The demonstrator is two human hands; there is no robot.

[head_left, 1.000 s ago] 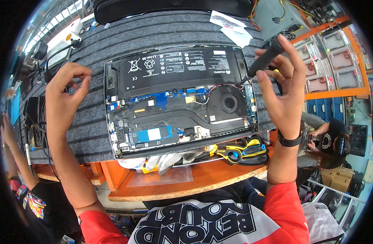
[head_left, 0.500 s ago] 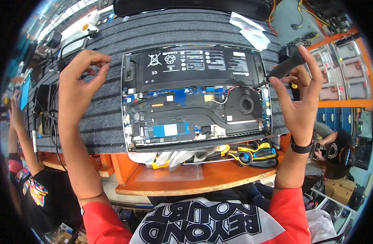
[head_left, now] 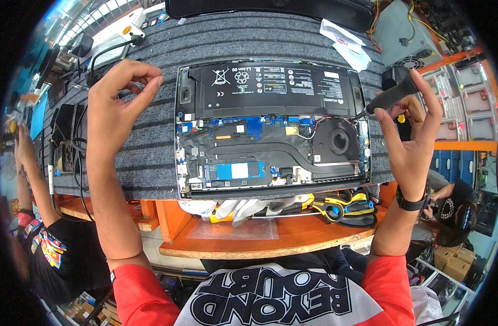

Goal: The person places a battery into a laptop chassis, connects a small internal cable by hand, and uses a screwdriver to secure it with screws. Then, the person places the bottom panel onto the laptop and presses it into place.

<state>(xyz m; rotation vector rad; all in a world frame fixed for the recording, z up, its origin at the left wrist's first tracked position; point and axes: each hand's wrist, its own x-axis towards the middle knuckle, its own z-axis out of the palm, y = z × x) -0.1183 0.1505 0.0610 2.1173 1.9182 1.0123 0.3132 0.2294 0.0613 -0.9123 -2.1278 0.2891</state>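
Note:
An opened laptop [head_left: 270, 127] lies bottom-up on a grey ribbed mat [head_left: 145, 157], showing its black battery [head_left: 270, 87], blue circuit boards and a round fan [head_left: 338, 142]. My right hand [head_left: 409, 136] holds a black screwdriver [head_left: 390, 98] whose tip rests at the laptop's right edge beside the battery. My left hand [head_left: 116, 103] hovers over the mat just left of the laptop, thumb and forefinger pinched together; whether something tiny sits between them I cannot tell.
White gloves [head_left: 240, 209] and a yellow-black tool [head_left: 341, 204] lie on the orange shelf [head_left: 260, 239] below the mat. Papers [head_left: 344, 43] rest at the back right. Another person's arm [head_left: 26, 174] is at the left; a second person sits at the lower right.
My left hand has drifted right, closer to the laptop. My right hand has lowered the screwdriver so that its tip meets the laptop's right edge.

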